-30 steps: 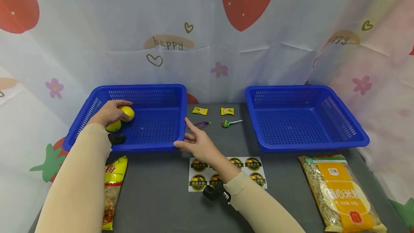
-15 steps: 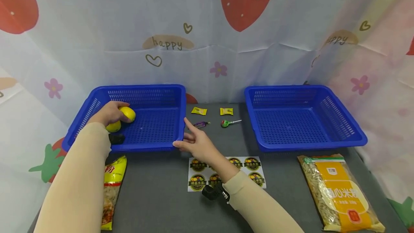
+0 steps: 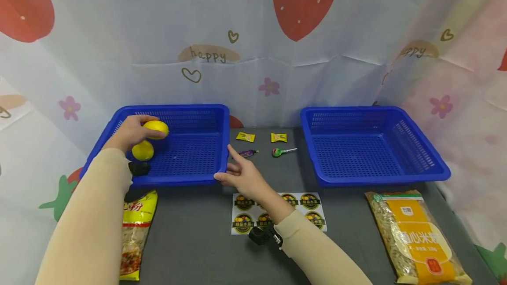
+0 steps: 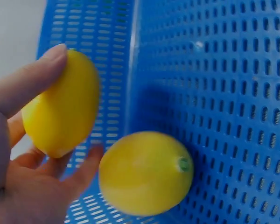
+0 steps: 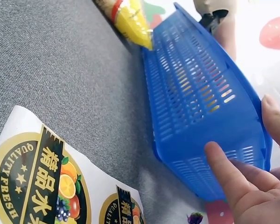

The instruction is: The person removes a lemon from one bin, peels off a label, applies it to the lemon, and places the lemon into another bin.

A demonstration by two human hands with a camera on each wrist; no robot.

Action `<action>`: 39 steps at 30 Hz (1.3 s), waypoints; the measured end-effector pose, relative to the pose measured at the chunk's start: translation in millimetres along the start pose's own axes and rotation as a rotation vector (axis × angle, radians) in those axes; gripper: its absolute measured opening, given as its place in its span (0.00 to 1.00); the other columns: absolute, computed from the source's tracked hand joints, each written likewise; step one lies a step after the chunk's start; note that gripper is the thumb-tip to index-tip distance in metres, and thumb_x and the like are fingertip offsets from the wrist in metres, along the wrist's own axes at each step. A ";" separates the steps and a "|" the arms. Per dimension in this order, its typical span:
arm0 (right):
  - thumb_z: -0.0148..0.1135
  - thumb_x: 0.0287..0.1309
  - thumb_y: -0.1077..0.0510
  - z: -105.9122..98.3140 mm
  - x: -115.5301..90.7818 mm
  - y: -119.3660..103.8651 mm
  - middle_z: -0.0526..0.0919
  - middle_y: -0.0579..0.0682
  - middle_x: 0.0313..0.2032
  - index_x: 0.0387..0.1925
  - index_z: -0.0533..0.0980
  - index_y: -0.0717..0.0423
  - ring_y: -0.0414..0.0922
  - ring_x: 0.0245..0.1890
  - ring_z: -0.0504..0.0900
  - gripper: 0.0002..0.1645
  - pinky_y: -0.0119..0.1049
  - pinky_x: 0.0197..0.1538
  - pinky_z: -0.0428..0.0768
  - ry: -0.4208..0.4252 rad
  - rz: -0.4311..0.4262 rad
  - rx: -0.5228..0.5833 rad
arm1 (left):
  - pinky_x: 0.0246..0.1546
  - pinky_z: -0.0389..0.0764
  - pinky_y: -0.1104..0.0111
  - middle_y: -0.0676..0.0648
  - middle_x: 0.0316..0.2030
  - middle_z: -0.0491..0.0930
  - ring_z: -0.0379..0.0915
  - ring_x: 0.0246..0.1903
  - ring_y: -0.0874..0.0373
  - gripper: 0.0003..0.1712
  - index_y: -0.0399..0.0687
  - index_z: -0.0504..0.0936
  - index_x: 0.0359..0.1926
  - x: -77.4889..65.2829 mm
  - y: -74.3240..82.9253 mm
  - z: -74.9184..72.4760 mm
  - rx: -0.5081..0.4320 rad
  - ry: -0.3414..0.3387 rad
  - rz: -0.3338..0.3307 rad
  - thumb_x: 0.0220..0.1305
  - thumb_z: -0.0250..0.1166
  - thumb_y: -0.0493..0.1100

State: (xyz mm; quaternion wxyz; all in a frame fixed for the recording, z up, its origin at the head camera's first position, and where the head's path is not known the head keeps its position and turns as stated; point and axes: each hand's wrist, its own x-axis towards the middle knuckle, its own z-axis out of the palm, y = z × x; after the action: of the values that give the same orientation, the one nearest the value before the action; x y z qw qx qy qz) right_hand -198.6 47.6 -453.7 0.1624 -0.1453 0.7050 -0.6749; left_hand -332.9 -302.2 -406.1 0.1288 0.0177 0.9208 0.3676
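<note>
In the head view my left hand [image 3: 130,134] is inside the left blue basket [image 3: 180,181], holding a yellow lemon [image 3: 157,126]. The left wrist view shows the thumb on one side of that held lemon [image 4: 67,105] and fingers behind it. A second lemon [image 3: 143,151] rests on the basket floor below, its green stem end visible in the left wrist view. My right hand [image 3: 248,177] grips the same basket at its front right corner. In the right wrist view its thumb lies over the rim and the index finger [image 5: 221,163] is against the outer wall.
Another blue basket [image 3: 356,153] stands at right. Between the baskets lie two yellow-wrapped candies [image 3: 279,137], a purple-wrapped candy [image 3: 247,153] and a lollipop [image 3: 277,151]. A sticker sheet [image 3: 291,199] lies under the right forearm. Noodle bags lie front left [image 3: 136,232] and right [image 3: 416,236].
My left hand has raised one lemon up from the basket floor, uncovering more of the lemon below. The right hand has kept its place at the basket corner.
</note>
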 end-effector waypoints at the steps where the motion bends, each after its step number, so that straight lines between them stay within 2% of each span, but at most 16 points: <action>1: 0.68 0.64 0.54 0.1 -0.3 -0.2 0.74 0.63 0.66 0.81 0.43 0.40 0.51 0.58 0.83 0.56 0.43 0.52 0.85 0.000 0.001 -0.005 | 0.61 0.70 0.41 0.30 0.70 0.60 0.63 0.60 0.35 0.51 0.41 0.62 0.76 -1.4 0.4 -1.8 -0.020 0.009 -0.002 0.61 0.71 0.61; 8: 0.68 0.64 0.54 0.6 -0.7 -1.4 0.75 0.61 0.66 0.81 0.42 0.41 0.50 0.59 0.83 0.56 0.41 0.52 0.85 -0.003 0.004 -0.010 | 0.68 0.64 0.40 0.34 0.73 0.60 0.60 0.67 0.36 0.54 0.48 0.59 0.78 -11.0 6.3 -11.7 -0.107 0.066 0.005 0.59 0.70 0.66; 11: 0.68 0.64 0.54 0.5 -0.9 -2.1 0.75 0.62 0.66 0.81 0.43 0.40 0.50 0.59 0.82 0.56 0.41 0.53 0.85 -0.002 0.008 -0.011 | 0.67 0.66 0.43 0.36 0.71 0.63 0.64 0.65 0.38 0.54 0.47 0.61 0.76 -14.7 10.5 -13.9 -0.127 0.071 0.036 0.58 0.69 0.69; 16: 0.69 0.64 0.55 -0.1 0.3 -1.6 0.74 0.63 0.66 0.81 0.43 0.40 0.50 0.60 0.82 0.56 0.43 0.54 0.84 -0.008 0.017 -0.004 | 0.57 0.79 0.59 0.40 0.66 0.69 0.79 0.51 0.51 0.50 0.49 0.63 0.76 -20.8 21.0 -15.9 -0.152 0.049 0.085 0.61 0.66 0.69; 19: 0.69 0.63 0.55 -0.9 1.3 -0.5 0.75 0.63 0.66 0.81 0.44 0.40 0.51 0.59 0.82 0.56 0.46 0.55 0.84 -0.006 0.016 0.005 | 0.52 0.81 0.68 0.41 0.66 0.69 0.80 0.47 0.59 0.46 0.51 0.62 0.76 -24.6 30.5 -15.5 -0.159 0.040 0.111 0.65 0.64 0.66; 22: 0.69 0.64 0.56 -1.4 0.7 -1.2 0.75 0.64 0.65 0.81 0.44 0.41 0.52 0.59 0.82 0.56 0.45 0.55 0.84 -0.006 0.007 0.010 | 0.50 0.79 0.73 0.41 0.66 0.69 0.78 0.48 0.61 0.42 0.50 0.63 0.76 -31.0 40.9 -13.6 -0.164 0.038 0.142 0.69 0.62 0.62; 26: 0.69 0.64 0.56 -1.9 -0.8 -3.4 0.75 0.64 0.65 0.81 0.45 0.42 0.51 0.60 0.82 0.55 0.42 0.54 0.84 -0.009 0.010 0.009 | 0.48 0.79 0.78 0.41 0.65 0.70 0.78 0.48 0.63 0.39 0.49 0.65 0.75 -46.6 53.6 -9.9 -0.183 0.042 0.177 0.70 0.62 0.60; 30: 0.69 0.63 0.57 -3.2 -1.8 -5.6 0.75 0.64 0.65 0.81 0.47 0.43 0.52 0.60 0.81 0.54 0.45 0.56 0.83 -0.008 0.017 0.021 | 0.47 0.80 0.78 0.43 0.63 0.72 0.79 0.46 0.66 0.37 0.52 0.66 0.74 -67.1 65.2 -5.3 -0.211 0.045 0.211 0.70 0.62 0.59; 34: 0.68 0.64 0.56 -4.7 -3.5 -7.1 0.73 0.65 0.66 0.80 0.49 0.44 0.52 0.61 0.81 0.52 0.47 0.57 0.82 -0.002 0.023 0.013 | 0.47 0.81 0.75 0.45 0.60 0.74 0.80 0.46 0.62 0.32 0.52 0.70 0.71 -84.6 74.8 4.1 -0.247 0.041 0.258 0.71 0.63 0.55; 39: 0.69 0.64 0.55 -5.9 -6.5 -8.6 0.72 0.61 0.68 0.80 0.51 0.45 0.52 0.62 0.80 0.51 0.46 0.56 0.83 0.017 0.022 -0.022 | 0.47 0.82 0.74 0.43 0.58 0.74 0.78 0.46 0.56 0.30 0.48 0.71 0.70 -99.3 83.1 20.2 -0.284 0.011 0.333 0.71 0.65 0.49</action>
State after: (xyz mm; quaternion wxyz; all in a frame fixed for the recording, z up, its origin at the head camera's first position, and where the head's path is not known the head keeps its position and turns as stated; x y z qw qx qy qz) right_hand -195.4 55.3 -444.7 0.1621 -0.1337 0.7152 -0.6665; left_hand -237.1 -240.7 -341.2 0.0623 0.1494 0.8447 0.5101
